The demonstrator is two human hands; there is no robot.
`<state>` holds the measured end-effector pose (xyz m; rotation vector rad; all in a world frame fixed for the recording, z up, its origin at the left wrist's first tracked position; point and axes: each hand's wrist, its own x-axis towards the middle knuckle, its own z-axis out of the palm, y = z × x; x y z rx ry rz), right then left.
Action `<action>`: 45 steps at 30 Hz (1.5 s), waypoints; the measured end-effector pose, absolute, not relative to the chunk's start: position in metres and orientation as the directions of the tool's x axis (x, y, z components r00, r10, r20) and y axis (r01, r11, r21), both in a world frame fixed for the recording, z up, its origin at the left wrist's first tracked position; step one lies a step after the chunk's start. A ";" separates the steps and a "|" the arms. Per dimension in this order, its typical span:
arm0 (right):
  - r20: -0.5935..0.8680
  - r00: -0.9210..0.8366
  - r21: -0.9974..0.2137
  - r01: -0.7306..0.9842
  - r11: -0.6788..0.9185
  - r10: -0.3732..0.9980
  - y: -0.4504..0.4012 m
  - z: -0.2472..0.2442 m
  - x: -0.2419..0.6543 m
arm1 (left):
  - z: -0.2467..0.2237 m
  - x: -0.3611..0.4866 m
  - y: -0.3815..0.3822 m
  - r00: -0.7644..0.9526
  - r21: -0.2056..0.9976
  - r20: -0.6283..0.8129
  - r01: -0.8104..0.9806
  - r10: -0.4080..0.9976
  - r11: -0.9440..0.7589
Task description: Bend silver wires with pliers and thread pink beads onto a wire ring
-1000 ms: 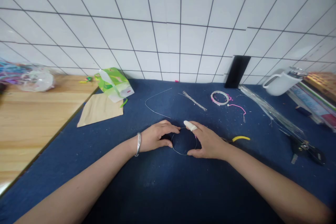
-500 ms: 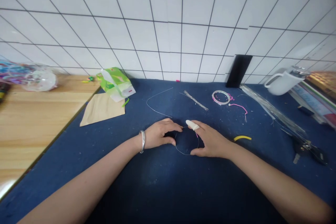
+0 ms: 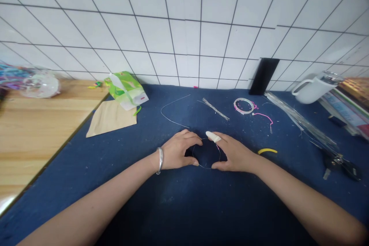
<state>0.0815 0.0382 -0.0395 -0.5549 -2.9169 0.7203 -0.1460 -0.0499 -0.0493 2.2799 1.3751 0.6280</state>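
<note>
A thin wire ring (image 3: 205, 168) lies between my two hands on the dark blue cloth, with a small bit of pink at its right side. My left hand (image 3: 182, 149), with a silver bangle at the wrist, grips the ring's left side, fingers at the top and thumb at the bottom. On the opposite side my right hand (image 3: 232, 153) holds it likewise, thumb low and a white finger cot (image 3: 212, 136) on the index finger. Past the hands lie a bent wire (image 3: 162, 112) and a bundle of short wires (image 3: 215, 108).
A white ring (image 3: 243, 106) with pink thread lies at the back right. A yellow curved handle (image 3: 267, 150) shows beside my right forearm. Farther right are long wires (image 3: 301, 121), keys (image 3: 327, 173) and a white mug (image 3: 309, 89). A brown paper piece (image 3: 111, 119) and green packet (image 3: 127, 90) lie left.
My left hand has shifted slightly right along the wire ring, its thumb now at the lower edge. The right hand keeps nearly the same hold. The view has moved slightly.
</note>
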 end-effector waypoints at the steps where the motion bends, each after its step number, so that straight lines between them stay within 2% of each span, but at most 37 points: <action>1: -0.007 -0.930 -0.466 0.328 0.822 0.367 0.038 -0.040 0.081 | -0.049 -0.146 -0.050 0.406 0.554 0.164 0.716 0.899 -0.424; 10: -0.016 -0.931 -0.466 0.330 0.821 0.365 0.038 -0.039 0.083 | -0.051 -0.143 -0.051 0.379 0.560 0.154 0.727 0.912 -0.397; 15: 0.007 -0.951 -0.475 0.268 0.838 0.309 0.039 -0.038 0.084 | -0.049 -0.143 -0.050 0.402 0.565 0.161 0.711 0.901 -0.418; 25: 0.022 -0.936 -0.548 0.284 0.787 0.352 0.040 -0.034 0.085 | -0.051 -0.146 -0.052 0.409 0.576 0.166 0.698 0.897 -0.425; 35: -0.011 -0.933 -0.513 0.313 0.799 0.359 0.045 -0.036 0.086 | -0.054 -0.146 -0.052 0.413 0.579 0.126 0.708 0.902 -0.405; 45: 0.032 -0.939 -0.486 0.285 0.826 0.342 0.047 -0.039 0.085 | -0.054 -0.145 -0.053 0.419 0.605 0.150 0.678 0.896 -0.418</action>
